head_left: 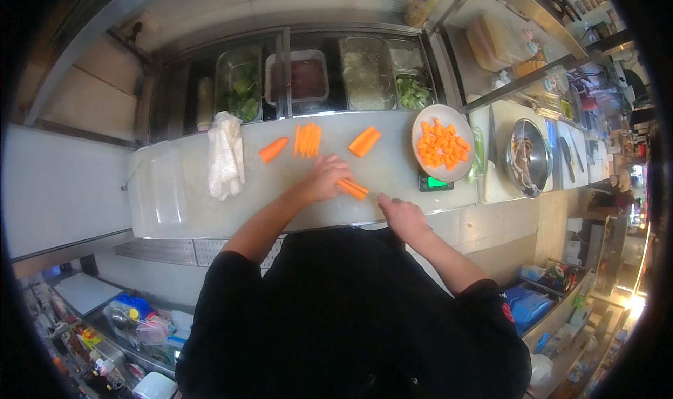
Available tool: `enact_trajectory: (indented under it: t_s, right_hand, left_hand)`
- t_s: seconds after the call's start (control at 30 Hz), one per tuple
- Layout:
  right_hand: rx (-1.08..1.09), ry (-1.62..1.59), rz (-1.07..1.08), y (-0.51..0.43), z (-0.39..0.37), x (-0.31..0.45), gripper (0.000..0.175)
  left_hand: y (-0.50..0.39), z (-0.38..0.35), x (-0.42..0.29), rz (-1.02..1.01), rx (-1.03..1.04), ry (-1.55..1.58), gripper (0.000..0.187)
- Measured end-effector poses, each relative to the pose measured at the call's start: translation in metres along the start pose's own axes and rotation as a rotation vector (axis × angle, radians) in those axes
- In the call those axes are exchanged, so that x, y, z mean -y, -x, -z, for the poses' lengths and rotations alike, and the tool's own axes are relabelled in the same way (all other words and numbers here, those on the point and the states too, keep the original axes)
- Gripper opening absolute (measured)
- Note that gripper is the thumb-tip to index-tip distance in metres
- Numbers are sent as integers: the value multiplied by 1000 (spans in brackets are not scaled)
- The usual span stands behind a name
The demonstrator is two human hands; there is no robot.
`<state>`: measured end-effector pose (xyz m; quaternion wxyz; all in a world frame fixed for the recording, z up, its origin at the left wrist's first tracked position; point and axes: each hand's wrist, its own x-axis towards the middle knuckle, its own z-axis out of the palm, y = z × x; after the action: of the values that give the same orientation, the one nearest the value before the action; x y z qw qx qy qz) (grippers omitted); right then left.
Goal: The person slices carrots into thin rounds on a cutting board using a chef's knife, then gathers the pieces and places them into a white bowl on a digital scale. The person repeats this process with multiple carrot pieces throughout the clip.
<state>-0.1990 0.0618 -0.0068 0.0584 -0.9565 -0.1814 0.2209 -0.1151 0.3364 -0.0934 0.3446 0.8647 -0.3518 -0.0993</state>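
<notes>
My left hand (329, 178) grips a piece of peeled carrot (353, 189) against the white cutting board (273, 188). My right hand (404, 215) holds a knife by its handle; only a little of the blade shows, at the carrot's near end. Beyond my left hand lie a row of thin carrot sticks (307, 140), a tapered carrot piece (273, 149) and a thick carrot chunk (364, 142). To the right, a round plate (418, 162) of diced carrot (444, 145) rests on a digital kitchen scale (436, 183) with a lit green display.
A white plastic-wrapped bundle (226, 157) and a clear plastic tray (163, 188) lie on the left. Food containers with leafy greens (244, 91) and chopped greens (414, 91) line the back. A metal bowl (528, 157) and another knife (567, 152) are farther right.
</notes>
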Motion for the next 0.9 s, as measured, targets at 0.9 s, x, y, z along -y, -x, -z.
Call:
enact_trajectory:
  t_s: [0.9]
  right_hand:
    - [14, -85, 6, 11, 9, -9, 18]
  left_hand:
    - [4, 17, -4, 120, 22, 103, 50]
